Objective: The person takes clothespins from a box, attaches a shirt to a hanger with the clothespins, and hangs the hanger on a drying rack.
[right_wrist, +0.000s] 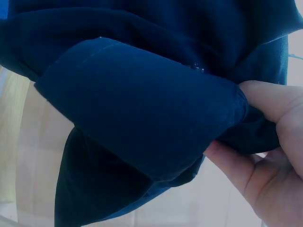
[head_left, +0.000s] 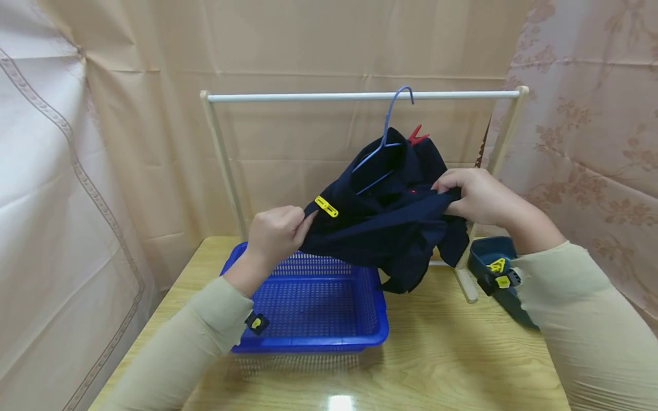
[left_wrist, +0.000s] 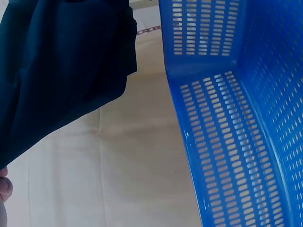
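Note:
A dark navy garment (head_left: 380,222) is bunched round a blue hanger (head_left: 386,128), above and right of the basket. The hanger tilts, its hook overlapping the rail in the head view; whether it rests there I cannot tell. A yellow clothespin (head_left: 326,206) bites the cloth at left, and a red clothespin (head_left: 417,136) sits at the upper right. My left hand (head_left: 277,231) grips the left edge of the garment beside the yellow clothespin. With thumb and fingers, my right hand (head_left: 478,197) pinches a fold of the garment (right_wrist: 137,104) at the right.
Under the left hand, a blue perforated basket (head_left: 377,337) stands on the wooden table (head_left: 437,354). Behind is a rack with a white rail (head_left: 298,97). A dark teal container (head_left: 485,246) near the right forearm holds yellow clothespins (head_left: 497,265). Curtains surround the table.

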A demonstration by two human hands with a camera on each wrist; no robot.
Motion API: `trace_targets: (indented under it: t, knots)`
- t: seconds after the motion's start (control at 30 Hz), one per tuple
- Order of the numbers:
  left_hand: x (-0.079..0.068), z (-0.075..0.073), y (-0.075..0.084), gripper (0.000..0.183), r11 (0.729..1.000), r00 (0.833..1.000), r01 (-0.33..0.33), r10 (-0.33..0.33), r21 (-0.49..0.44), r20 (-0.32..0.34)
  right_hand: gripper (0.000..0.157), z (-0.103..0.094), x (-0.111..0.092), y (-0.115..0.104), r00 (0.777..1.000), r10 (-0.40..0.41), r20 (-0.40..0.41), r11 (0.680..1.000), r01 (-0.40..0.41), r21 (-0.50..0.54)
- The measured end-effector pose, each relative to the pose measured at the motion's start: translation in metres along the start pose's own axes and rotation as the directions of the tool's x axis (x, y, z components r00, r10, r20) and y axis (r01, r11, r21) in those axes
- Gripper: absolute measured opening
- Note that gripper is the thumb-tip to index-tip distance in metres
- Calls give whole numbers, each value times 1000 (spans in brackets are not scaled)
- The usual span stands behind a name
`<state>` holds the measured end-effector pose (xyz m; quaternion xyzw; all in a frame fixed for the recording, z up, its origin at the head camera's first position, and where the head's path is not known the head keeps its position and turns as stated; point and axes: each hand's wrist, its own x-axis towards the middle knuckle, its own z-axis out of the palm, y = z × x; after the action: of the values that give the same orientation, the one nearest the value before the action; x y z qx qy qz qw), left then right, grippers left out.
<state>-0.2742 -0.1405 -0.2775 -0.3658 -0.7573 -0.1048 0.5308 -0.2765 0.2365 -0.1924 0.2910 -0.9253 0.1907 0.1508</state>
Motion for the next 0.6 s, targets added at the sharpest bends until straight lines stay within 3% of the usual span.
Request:
trace_targets:
  t: [0.23, 0.6]
  knots:
    - [7, 12, 12, 39, 999, 1000, -6, 6, -32, -18, 15, -9, -14, 12, 1000, 1, -12, 999, -2, -46]
    - [14, 22, 26, 38, 998, 999, 25, -27, -63, -32, 25, -18, -29, 23, 999, 32, -20, 998, -33, -54]
